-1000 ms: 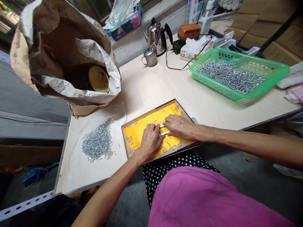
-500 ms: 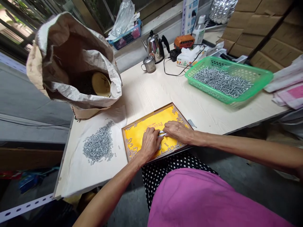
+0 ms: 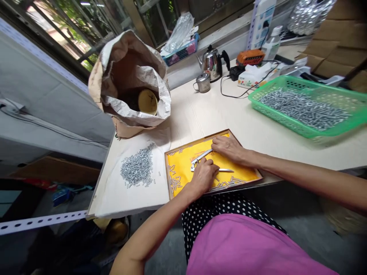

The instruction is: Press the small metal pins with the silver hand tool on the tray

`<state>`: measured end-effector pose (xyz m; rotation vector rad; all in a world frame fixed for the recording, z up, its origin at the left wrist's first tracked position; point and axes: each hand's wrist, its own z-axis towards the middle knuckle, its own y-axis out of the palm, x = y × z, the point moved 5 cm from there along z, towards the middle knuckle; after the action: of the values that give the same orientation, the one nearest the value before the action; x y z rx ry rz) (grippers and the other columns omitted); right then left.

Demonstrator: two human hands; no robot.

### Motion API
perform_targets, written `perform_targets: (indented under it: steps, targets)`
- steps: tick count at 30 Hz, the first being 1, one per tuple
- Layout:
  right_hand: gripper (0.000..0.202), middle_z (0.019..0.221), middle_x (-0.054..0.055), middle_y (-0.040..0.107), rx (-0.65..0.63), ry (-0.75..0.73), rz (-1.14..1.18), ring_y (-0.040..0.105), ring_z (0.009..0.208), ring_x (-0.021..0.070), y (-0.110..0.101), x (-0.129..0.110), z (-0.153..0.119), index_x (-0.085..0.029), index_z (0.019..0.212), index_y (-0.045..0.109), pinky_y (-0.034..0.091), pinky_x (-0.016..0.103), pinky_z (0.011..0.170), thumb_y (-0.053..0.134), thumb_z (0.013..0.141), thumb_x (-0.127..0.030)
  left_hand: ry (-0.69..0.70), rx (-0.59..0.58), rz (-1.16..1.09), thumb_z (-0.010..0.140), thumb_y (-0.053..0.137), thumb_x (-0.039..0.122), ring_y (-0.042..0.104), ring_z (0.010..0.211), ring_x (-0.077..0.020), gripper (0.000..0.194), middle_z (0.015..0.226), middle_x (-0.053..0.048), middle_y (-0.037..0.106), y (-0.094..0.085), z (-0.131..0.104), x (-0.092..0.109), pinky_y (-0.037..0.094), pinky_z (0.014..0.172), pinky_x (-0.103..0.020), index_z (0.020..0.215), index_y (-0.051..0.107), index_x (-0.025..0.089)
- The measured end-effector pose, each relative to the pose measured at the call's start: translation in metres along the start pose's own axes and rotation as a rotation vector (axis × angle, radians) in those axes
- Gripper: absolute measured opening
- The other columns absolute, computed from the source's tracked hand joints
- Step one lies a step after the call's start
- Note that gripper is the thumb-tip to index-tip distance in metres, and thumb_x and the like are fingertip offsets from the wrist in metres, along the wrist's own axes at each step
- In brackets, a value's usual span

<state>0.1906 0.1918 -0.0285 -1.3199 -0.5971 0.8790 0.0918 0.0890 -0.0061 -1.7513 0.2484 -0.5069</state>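
A silver plier-like hand tool [image 3: 195, 165] lies over the yellow tray, its two long handles spread in a V and its head pointing left. My left hand [image 3: 205, 175] is closed on the lower handle near the head, and one handle end sticks out to its right. My right hand [image 3: 229, 149] pinches the end of the upper handle. Beneath both hands is the shallow brown-rimmed tray [image 3: 183, 173] with a yellow bottom and reddish lettering. Small metal pins [image 3: 174, 182] lie scattered along its edges. The tool's jaw is too small to make out clearly.
A pile of metal pins [image 3: 137, 168] rests on white cloth to the left. Behind it stands a big paper sack [image 3: 100, 91] with a round yellowish container inside. At right is a green basket [image 3: 304, 131] of pins. A kettle [image 3: 212, 65] and metal cup [image 3: 203, 83] stand at the back.
The tool's handles, close together before, are now spread apart. My right hand has moved up and away from my left along with the upper handle. The view has turned left.
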Motion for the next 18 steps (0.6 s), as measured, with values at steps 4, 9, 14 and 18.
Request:
perform_targets:
  steps: [4,9,14,18]
  targets:
    - [0.023,0.091,0.010,0.064,0.054,-0.031,0.037,0.052,0.090,0.0224,0.004,0.009,0.009,-0.018,0.082,0.062,0.036,0.033,0.073,0.047,0.099,-0.019,0.031,-0.006,-0.050,0.101,0.050,0.024,0.054,0.096,-0.0226,0.026,0.096,-0.008,0.068,0.003,-0.004,0.001,0.049,0.087,-0.034,0.104,0.075,0.019]
    - [0.021,0.092,0.010,0.062,0.074,-0.080,0.013,0.050,0.089,0.0233,0.006,0.007,0.003,-0.019,0.085,0.060,0.035,0.033,0.071,0.044,0.097,-0.016,-0.177,0.252,-0.066,0.101,0.051,0.029,0.057,0.100,-0.0210,0.025,0.105,-0.008,0.067,-0.018,-0.035,-0.038,0.048,0.090,-0.031,0.110,0.073,0.020]
    - [0.023,0.091,0.010,0.060,0.077,-0.033,-0.015,0.049,0.088,0.0244,0.005,-0.001,0.002,-0.021,0.085,0.058,0.034,0.034,0.070,0.039,0.096,-0.014,-0.908,0.261,0.202,0.101,0.049,0.032,0.059,0.106,-0.0289,0.029,0.105,-0.014,0.067,-0.035,-0.109,-0.136,0.047,0.080,-0.035,0.097,0.071,0.013]
    - [0.019,0.096,0.012,0.061,0.090,0.037,-0.001,0.050,0.091,0.0256,-0.002,-0.013,-0.004,-0.019,0.089,0.060,0.035,0.035,0.073,0.043,0.098,-0.018,-1.023,0.076,0.195,0.100,0.050,0.035,0.061,0.109,-0.0293,0.028,0.112,-0.015,0.067,-0.021,-0.136,-0.172,0.045,0.077,-0.033,0.101,0.068,0.013]
